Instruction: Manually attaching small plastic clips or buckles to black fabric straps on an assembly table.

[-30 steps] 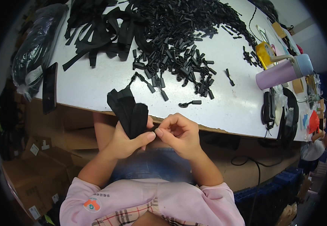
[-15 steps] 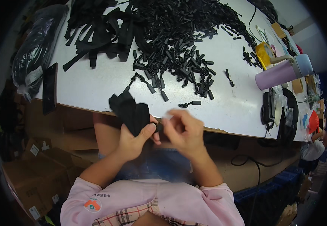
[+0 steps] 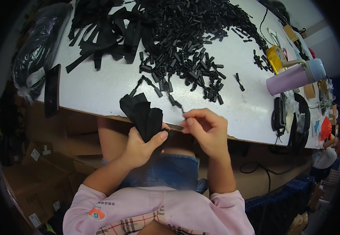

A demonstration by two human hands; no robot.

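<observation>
My left hand (image 3: 143, 145) is closed around a bundle of black fabric strips (image 3: 145, 115), their ends fanned out above my fist by the table's front edge. Thumb and index finger of my right hand (image 3: 208, 129) pinch a small black zipper pull (image 3: 179, 105) just over the tabletop. Its far end lies close to the nearest pulls of a large heap of black zipper pulls (image 3: 181, 47). A few linked or touching pulls (image 3: 150, 84) lie right above the bundle. Another single pull (image 3: 239, 82) rests off to the right.
More black strips (image 3: 115, 35) lie at the back left. A dark phone (image 3: 52, 90) and a plastic-wrapped black bundle (image 3: 40, 51) sit at the left edge. On the right are a lilac bottle (image 3: 289, 79), a yellow item (image 3: 275, 56) and a black pouch (image 3: 279, 111). Cardboard boxes (image 3: 40, 184) stand below left.
My right hand has moved from beside the left hand up and right to the table, and now pinches a pull. The pull lying near the front edge has left its spot. The strips have shifted slightly right.
</observation>
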